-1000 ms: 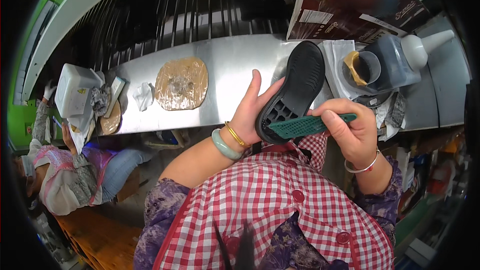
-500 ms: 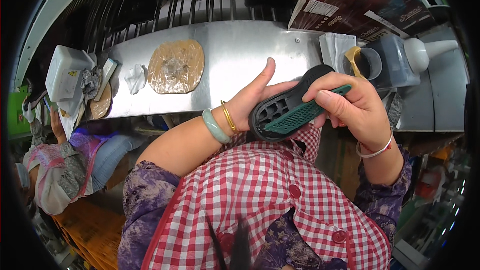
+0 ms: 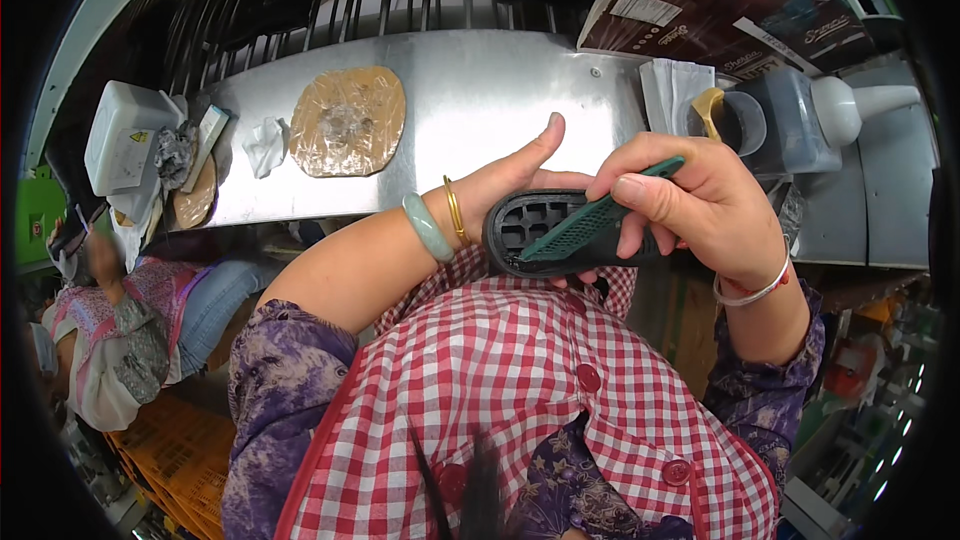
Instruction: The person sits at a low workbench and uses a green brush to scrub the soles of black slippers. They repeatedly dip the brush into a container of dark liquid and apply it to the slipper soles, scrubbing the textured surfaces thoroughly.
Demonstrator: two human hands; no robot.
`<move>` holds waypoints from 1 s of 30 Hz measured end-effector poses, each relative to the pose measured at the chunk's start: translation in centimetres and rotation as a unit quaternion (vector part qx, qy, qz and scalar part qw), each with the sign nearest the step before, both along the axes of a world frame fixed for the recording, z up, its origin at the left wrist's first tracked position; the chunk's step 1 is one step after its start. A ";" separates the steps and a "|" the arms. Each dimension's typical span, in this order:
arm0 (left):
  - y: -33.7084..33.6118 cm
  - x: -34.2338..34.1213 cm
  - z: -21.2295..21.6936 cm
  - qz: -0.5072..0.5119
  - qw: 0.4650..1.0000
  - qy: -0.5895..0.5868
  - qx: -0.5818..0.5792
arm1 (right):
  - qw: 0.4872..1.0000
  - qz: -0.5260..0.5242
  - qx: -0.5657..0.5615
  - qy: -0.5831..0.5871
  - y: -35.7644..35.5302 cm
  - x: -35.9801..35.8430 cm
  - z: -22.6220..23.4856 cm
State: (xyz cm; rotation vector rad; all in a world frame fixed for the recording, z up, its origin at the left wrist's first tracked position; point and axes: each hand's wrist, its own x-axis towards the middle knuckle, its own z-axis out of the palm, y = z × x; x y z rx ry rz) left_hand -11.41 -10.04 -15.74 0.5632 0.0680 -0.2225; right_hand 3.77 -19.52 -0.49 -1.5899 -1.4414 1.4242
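The left hand (image 3: 510, 185) wraps around a black shoe sole (image 3: 545, 230), thumb raised, holding it close above the checked apron (image 3: 520, 380) at the near edge of the steel tabletop (image 3: 480, 105). The right hand (image 3: 700, 200) grips a flat green brush (image 3: 590, 225), its fingers closed around it, and presses it against the sole's ribbed face. On the tabletop to the far left lies a round brown pad (image 3: 348, 120), with a crumpled white scrap (image 3: 265, 145) just beside it. To the far right stands a grey container (image 3: 780, 120) next to a dark cardboard box (image 3: 720, 0). Another person (image 3: 120, 330) sits at the left.
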 end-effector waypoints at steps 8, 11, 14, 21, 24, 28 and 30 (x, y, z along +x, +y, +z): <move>0.2 -0.4 0.5 -0.003 0.999 0.039 -0.012 | 0.999 0.001 -0.014 0.042 -0.2 1.3 -0.9; 0.8 -0.8 0.5 -0.020 0.999 0.030 0.000 | 0.998 -0.007 -0.027 0.051 -0.6 2.2 -0.9; 0.7 -0.8 0.0 -0.008 0.998 0.054 -0.005 | 0.998 -0.024 -0.007 0.058 -1.7 3.2 -1.7; 1.0 -1.2 0.0 0.069 0.994 0.036 -0.074 | 0.978 -0.169 0.086 0.083 -5.9 8.7 -3.0; 2.6 -2.3 1.5 0.137 0.986 -0.085 -0.044 | 0.909 -0.294 0.276 0.108 -6.8 11.1 -2.6; 3.3 -3.2 1.2 0.351 0.902 -0.094 0.233 | 0.840 -0.451 0.298 -0.048 -7.4 14.3 -3.8; 1.9 -4.3 0.5 0.337 0.931 -0.092 -0.105 | 0.839 -0.465 0.272 -0.069 -7.4 15.7 -5.7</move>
